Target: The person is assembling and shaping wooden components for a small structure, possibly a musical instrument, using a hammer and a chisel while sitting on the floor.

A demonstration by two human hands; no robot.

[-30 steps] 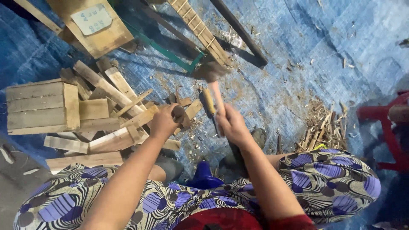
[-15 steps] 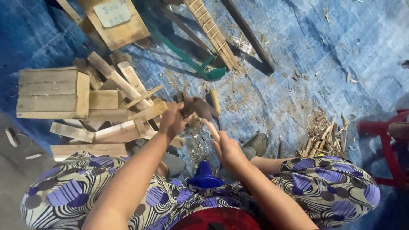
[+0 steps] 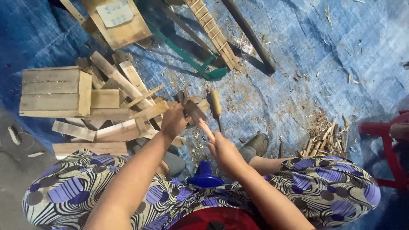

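My left hand is shut on a small chunk of wood, holding it upright over the blue tarpaulin. My right hand grips the pale handle of a chopping knife. Its dark blade rests against the top of the chunk, close to my left fingers. A second tool with a tan wooden handle lies on the tarpaulin just right of the chunk. My patterned skirt covers both knees at the bottom of the view.
A wooden crate and a pile of slats lie to the left. Split sticks are heaped at right beside a red plastic stool. A green-framed saw, a ladder-like strip and a dark bar lie beyond.
My right hand has come down from a raised position, bringing the knife blade onto the wood chunk. My left hand kept hold of the chunk.
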